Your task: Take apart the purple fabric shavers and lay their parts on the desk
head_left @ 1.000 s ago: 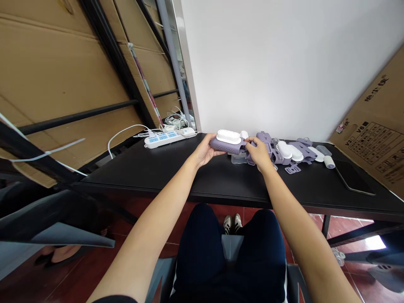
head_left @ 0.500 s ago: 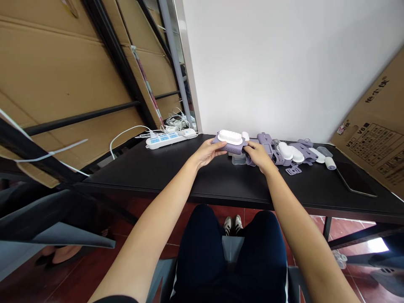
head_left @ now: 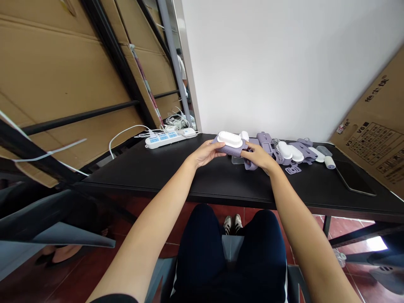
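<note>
A purple plastic housing [head_left: 232,150] with a white oval top piece [head_left: 229,139], ridged around its rim, is tilted above the black table. My left hand [head_left: 207,152] grips its left end, thumb on the upper face and fingers below. At its right end my right hand [head_left: 257,155] is closed on the same housing, thumb on top near the oval piece. A purple loop-shaped part [head_left: 250,165] shows just under my right hand; whether it joins the housing I cannot tell. Partly hidden below the housing is a clear plastic piece [head_left: 237,160].
Right of my hands lie purple parts [head_left: 264,139], white oval pieces [head_left: 296,154], a flat purple piece [head_left: 293,169], a white cylinder [head_left: 330,163] and a dark phone [head_left: 355,179]. A power strip [head_left: 170,138] with cables sits at the back left. A cardboard box [head_left: 375,126] leans at right.
The housing has tipped slightly, its right end lower. My right hand has shifted, its fingers now lying across the housing's right front. My left hand is almost unchanged.
</note>
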`<state>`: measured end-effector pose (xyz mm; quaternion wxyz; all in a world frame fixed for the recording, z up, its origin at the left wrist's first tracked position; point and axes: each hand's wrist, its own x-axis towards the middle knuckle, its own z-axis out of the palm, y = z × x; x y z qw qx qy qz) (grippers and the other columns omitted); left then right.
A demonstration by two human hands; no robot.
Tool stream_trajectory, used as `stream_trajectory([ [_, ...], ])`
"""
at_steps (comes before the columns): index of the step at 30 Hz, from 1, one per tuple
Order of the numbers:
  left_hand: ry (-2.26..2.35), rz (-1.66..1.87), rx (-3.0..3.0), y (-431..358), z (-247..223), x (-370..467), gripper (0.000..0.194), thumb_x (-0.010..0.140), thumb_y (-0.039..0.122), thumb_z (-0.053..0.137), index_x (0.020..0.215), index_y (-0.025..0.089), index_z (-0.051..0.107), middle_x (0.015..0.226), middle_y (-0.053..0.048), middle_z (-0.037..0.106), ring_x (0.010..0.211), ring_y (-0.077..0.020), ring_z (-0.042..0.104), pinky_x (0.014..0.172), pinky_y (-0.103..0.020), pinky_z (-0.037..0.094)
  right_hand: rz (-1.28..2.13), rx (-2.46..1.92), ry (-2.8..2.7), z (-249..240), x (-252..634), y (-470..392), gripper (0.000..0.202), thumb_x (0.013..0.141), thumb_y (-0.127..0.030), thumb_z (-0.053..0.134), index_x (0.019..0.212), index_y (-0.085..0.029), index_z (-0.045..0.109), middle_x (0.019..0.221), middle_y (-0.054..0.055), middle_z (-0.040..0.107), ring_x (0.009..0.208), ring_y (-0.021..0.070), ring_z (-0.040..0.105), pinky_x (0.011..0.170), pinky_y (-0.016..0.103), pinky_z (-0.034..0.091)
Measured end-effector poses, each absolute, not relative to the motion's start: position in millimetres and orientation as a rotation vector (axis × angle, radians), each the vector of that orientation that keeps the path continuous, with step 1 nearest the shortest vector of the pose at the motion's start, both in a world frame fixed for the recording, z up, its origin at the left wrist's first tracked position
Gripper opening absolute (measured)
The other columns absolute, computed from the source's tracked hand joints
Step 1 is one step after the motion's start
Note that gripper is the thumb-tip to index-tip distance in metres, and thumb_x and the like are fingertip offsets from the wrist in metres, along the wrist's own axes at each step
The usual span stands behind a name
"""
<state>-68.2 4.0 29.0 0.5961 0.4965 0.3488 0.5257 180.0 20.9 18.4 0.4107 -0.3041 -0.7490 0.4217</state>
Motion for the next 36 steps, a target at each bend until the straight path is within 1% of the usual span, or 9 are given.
stream_trajectory([
  [5, 0.799, 1.278, 1.166, 6, 28, -67, 0.041, 0.08, 0.021, 0.089, 0.118, 0.014, 0.073, 0.111, -0.007, 0.074, 0.09, -0.0152, 0.072, 0.072, -0.025, 0.066, 1.034, -0.816, -1.886, 19, 178, 20, 0.037, 0.078, -0.051, 0.061, 0.087, -0.016, 0.067, 0.076, 0.001, 0.059, 0.064, 0.0168, 0.052, 0.059, 0.027, 0.041],
  [7, 0.823, 1.33, 1.154, 7, 28, -65, 0.043, 0.081, 0.022, 0.088, 0.12, 0.015, 0.071, 0.109, -0.006, 0.073, 0.087, -0.0145, 0.071, 0.07, -0.025, 0.066, 1.013, -0.821, -1.897, 19, 177, 21, 0.037, 0.079, -0.054, 0.062, 0.081, -0.017, 0.065, 0.075, 0.001, 0.058, 0.066, 0.0173, 0.052, 0.061, 0.027, 0.042],
  [10, 0.849, 1.368, 1.127, 7, 30, -64, 0.037, 0.083, 0.022, 0.087, 0.115, 0.013, 0.071, 0.103, -0.006, 0.073, 0.082, -0.0135, 0.071, 0.067, -0.024, 0.065, 1.038, -0.76, -1.923, 21, 177, 22, 0.041, 0.077, -0.055, 0.069, 0.085, -0.015, 0.069, 0.087, 0.004, 0.065, 0.075, 0.0191, 0.057, 0.067, 0.027, 0.045],
  [13, 0.878, 1.334, 1.132, 5, 31, -65, 0.029, 0.083, 0.023, 0.087, 0.106, 0.01, 0.074, 0.1, -0.008, 0.075, 0.081, -0.0139, 0.071, 0.066, -0.024, 0.065, 1.073, -0.753, -1.94, 21, 178, 22, 0.041, 0.075, -0.054, 0.074, 0.086, -0.014, 0.072, 0.089, 0.004, 0.065, 0.072, 0.0179, 0.056, 0.065, 0.027, 0.044],
  [18, 0.918, 1.251, 1.262, 4, 29, -67, 0.045, 0.078, 0.039, 0.093, 0.107, 0.01, 0.077, 0.114, -0.014, 0.077, 0.093, -0.0203, 0.074, 0.068, -0.028, 0.066, 1.032, -0.807, -1.889, 19, 180, 22, 0.031, 0.075, -0.047, 0.063, 0.075, -0.016, 0.065, 0.078, 0.002, 0.058, 0.063, 0.0154, 0.051, 0.059, 0.027, 0.04],
  [21, 0.918, 1.265, 1.311, 7, 24, -67, 0.054, 0.075, 0.047, 0.095, 0.111, 0.012, 0.078, 0.118, -0.014, 0.077, 0.097, -0.0216, 0.074, 0.069, -0.029, 0.066, 0.989, -0.839, -1.819, 17, 178, 24, 0.03, 0.074, -0.047, 0.06, 0.076, -0.017, 0.063, 0.073, 0.0, 0.055, 0.064, 0.0155, 0.049, 0.06, 0.026, 0.038],
  [26, 0.908, 1.385, 1.257, 13, 22, -69, 0.055, 0.071, 0.046, 0.097, 0.11, 0.012, 0.078, 0.109, -0.01, 0.076, 0.091, -0.0169, 0.072, 0.07, -0.026, 0.065, 0.954, -0.836, -1.768, 17, 175, 26, 0.034, 0.076, -0.051, 0.061, 0.078, -0.018, 0.06, 0.078, 0.0, 0.054, 0.068, 0.0153, 0.048, 0.06, 0.027, 0.038],
  [31, 0.908, 1.239, 1.293, 9, 26, -72, 0.054, 0.072, 0.046, 0.096, 0.109, 0.012, 0.077, 0.11, -0.012, 0.076, 0.091, -0.0186, 0.071, 0.067, -0.027, 0.063, 0.958, -0.885, -1.829, 16, 179, 25, 0.031, 0.073, -0.047, 0.061, 0.086, -0.019, 0.061, 0.075, -0.003, 0.05, 0.058, 0.0144, 0.048, 0.054, 0.027, 0.039],
  [36, 0.937, 1.192, 1.31, 6, 28, -77, 0.052, 0.075, 0.048, 0.09, 0.11, 0.012, 0.076, 0.102, -0.011, 0.074, 0.086, -0.0202, 0.071, 0.062, -0.028, 0.061, 1.101, -0.801, -1.847, 21, 182, 18, 0.029, 0.077, -0.045, 0.063, 0.093, -0.021, 0.061, 0.079, -0.002, 0.056, 0.065, 0.0165, 0.052, 0.055, 0.026, 0.04],
])
